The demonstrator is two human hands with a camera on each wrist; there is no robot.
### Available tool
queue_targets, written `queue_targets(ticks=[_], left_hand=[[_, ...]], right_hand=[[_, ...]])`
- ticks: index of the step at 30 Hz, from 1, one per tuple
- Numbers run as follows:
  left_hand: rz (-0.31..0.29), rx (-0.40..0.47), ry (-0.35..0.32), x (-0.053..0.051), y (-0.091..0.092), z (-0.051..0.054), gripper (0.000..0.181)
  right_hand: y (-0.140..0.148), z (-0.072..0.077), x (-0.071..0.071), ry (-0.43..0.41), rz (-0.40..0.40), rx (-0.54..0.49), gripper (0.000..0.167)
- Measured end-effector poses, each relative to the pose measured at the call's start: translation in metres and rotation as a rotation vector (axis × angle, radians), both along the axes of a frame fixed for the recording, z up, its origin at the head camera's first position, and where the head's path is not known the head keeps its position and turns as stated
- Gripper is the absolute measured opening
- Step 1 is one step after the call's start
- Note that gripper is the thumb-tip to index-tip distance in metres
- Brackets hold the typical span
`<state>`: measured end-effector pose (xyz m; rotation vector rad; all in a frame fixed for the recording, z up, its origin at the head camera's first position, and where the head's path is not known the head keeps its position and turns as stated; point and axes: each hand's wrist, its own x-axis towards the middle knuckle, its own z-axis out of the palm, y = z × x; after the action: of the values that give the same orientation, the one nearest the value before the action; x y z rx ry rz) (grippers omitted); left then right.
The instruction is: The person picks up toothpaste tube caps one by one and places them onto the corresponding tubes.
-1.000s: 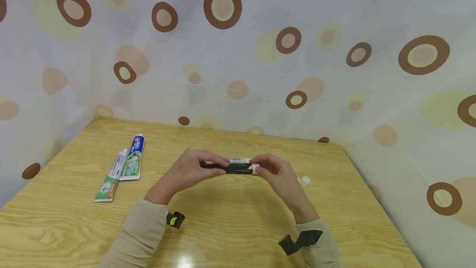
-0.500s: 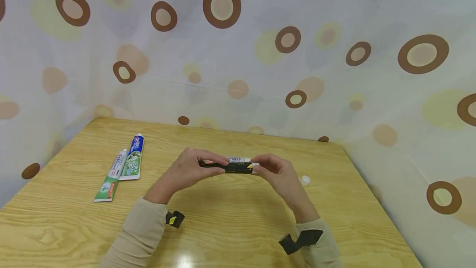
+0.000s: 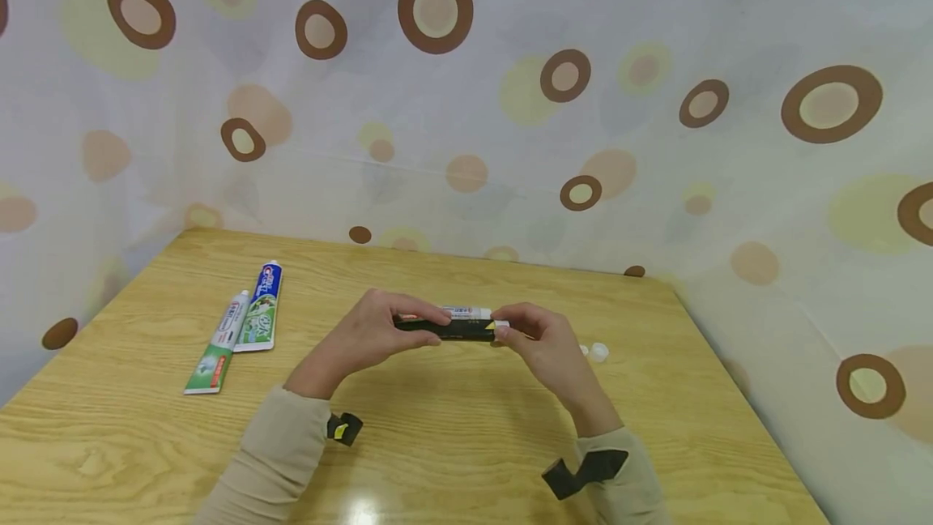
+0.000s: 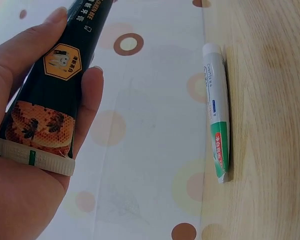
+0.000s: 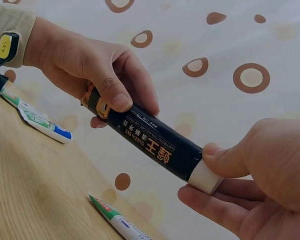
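A black toothpaste tube (image 3: 466,330) with a honeycomb-and-bee print is held level above the table, its flat crimped end to the left. My left hand (image 3: 372,335) grips the tube near that end, thumb on one face and fingers on the other, as the left wrist view shows. At the other end my right hand (image 5: 260,185) pinches the white cap (image 5: 205,178) between thumb and fingers; the cap sits on the tube. Behind the black tube lies a white-and-green toothpaste tube (image 4: 217,110), partly hidden in the head view.
On the table's left side, a white-and-green toothpaste tube (image 3: 219,347) lies touching a blue-and-green one (image 3: 264,306). Small white caps (image 3: 599,352) lie beyond my right hand. A patterned curtain (image 3: 466,104) borders the wooden table (image 3: 437,444) at the back and sides.
Both hands keep their hold on the black tube and stay in nearly the same place. My right fingers and wrist have shifted very slightly at the cap.
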<state>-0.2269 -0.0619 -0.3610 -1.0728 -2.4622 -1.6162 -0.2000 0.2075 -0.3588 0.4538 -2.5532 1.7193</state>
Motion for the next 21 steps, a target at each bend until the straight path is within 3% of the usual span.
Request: queue_targets(ticks=[21], left_hand=[[-0.001, 0.018, -0.042, -0.0011, -0.0026, -0.0010, 0.023]], right_hand=[[-0.0007, -0.0004, 0.0000, 0.008, -0.014, 0.017, 0.023]])
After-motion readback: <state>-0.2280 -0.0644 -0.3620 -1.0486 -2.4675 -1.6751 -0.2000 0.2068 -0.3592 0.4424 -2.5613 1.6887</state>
